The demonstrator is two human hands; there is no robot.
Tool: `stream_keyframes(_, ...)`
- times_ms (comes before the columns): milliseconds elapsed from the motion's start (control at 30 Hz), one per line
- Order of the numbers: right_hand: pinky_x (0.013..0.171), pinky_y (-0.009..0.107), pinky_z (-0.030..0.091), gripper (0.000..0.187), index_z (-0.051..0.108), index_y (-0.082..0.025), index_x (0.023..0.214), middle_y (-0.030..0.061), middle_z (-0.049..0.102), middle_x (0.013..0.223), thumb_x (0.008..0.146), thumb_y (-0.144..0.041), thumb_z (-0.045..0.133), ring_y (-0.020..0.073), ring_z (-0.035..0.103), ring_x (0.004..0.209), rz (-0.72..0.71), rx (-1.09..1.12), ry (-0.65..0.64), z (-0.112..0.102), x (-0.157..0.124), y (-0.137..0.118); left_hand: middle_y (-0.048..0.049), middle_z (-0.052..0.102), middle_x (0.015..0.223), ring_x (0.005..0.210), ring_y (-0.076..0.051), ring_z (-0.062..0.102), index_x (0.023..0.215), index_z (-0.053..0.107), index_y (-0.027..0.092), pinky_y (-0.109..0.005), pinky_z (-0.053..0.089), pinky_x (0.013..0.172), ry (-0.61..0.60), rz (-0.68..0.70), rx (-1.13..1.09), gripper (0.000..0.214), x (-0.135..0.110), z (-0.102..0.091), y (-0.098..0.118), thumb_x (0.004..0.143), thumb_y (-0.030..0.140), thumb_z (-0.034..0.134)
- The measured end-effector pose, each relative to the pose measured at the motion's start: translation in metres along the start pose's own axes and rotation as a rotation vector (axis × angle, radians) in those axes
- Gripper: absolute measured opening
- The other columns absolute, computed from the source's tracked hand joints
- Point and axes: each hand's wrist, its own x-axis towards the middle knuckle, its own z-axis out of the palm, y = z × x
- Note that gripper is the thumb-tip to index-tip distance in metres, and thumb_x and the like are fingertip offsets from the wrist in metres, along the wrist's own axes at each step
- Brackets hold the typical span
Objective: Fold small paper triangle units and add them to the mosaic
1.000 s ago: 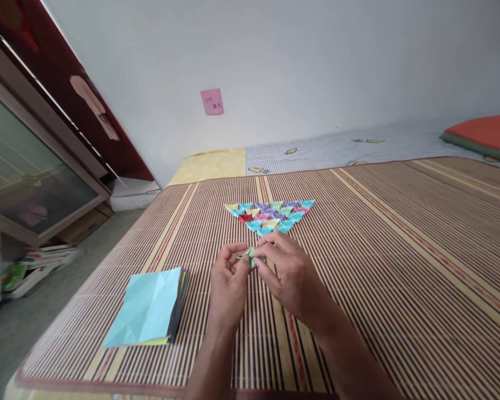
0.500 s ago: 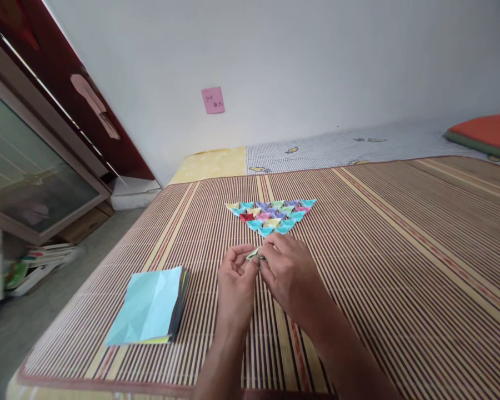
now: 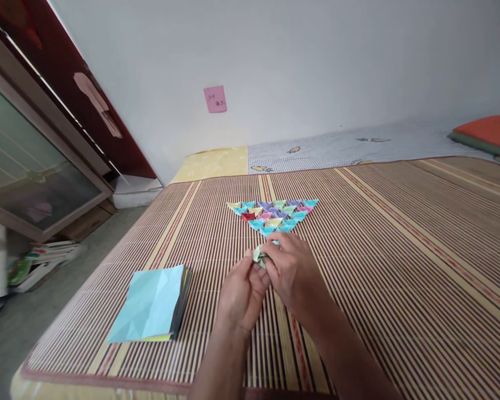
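My left hand (image 3: 241, 291) and my right hand (image 3: 291, 269) meet over a striped bamboo mat (image 3: 400, 250). Both pinch a small folded piece of pale green paper (image 3: 258, 255) between their fingertips. Just beyond the hands lies a triangle of several small folded paper pieces (image 3: 274, 214) in blue, pink, yellow, purple and red. To the left of my left forearm sits a stack of square paper sheets (image 3: 152, 304) with a light blue sheet on top.
The mat covers a bed with a checked sheet (image 3: 350, 147) and a yellow sheet (image 3: 210, 164) at the far side. A red cushion (image 3: 489, 130) lies far right. A cabinet with a glass door (image 3: 33, 155) and books on the floor (image 3: 37, 261) stand at left.
Both hands have drawn closer together around the green paper, and the left fingers have closed over its left side. The paper looks more compactly folded than before.
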Motion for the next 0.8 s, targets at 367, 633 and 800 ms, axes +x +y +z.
stream_keyframes(367,0.075,0.037,0.037,0.013,0.072,-0.018,0.091,0.0092,0.069,0.106,0.093,-0.009,0.063,0.0277,0.059,0.096,-0.021,-0.049,-0.022,0.007,-0.001,0.003,-0.0149,0.077,0.089,0.089,-0.024,0.077,0.119,0.065,0.005,-0.04,0.061,0.088,0.064,-0.056,-0.053,0.029,0.001,-0.001,-0.001,0.103,0.009,0.041)
stream_keyframes(633,0.078,0.037,0.037,0.012,0.071,-0.018,0.086,0.0078,0.069,0.104,0.09,-0.009,0.065,0.0259,0.059,0.095,-0.01,-0.025,-0.096,0.017,0.0,0.011,-0.0099,0.074,0.076,0.069,-0.017,0.075,0.101,0.069,0.007,-0.032,0.062,0.082,0.123,-0.097,-0.102,0.03,0.012,-0.008,-0.003,0.103,0.008,0.039)
stream_keyframes(800,0.075,0.036,0.038,0.016,0.067,-0.018,0.075,0.0086,0.07,0.102,0.086,-0.006,0.065,0.0248,0.058,0.09,-0.051,-0.061,-0.079,0.019,0.001,0.01,-0.0088,0.073,0.074,0.068,-0.016,0.074,0.092,0.068,0.009,-0.028,0.062,0.078,0.11,-0.096,-0.106,0.028,0.015,-0.013,-0.005,0.101,0.007,0.042)
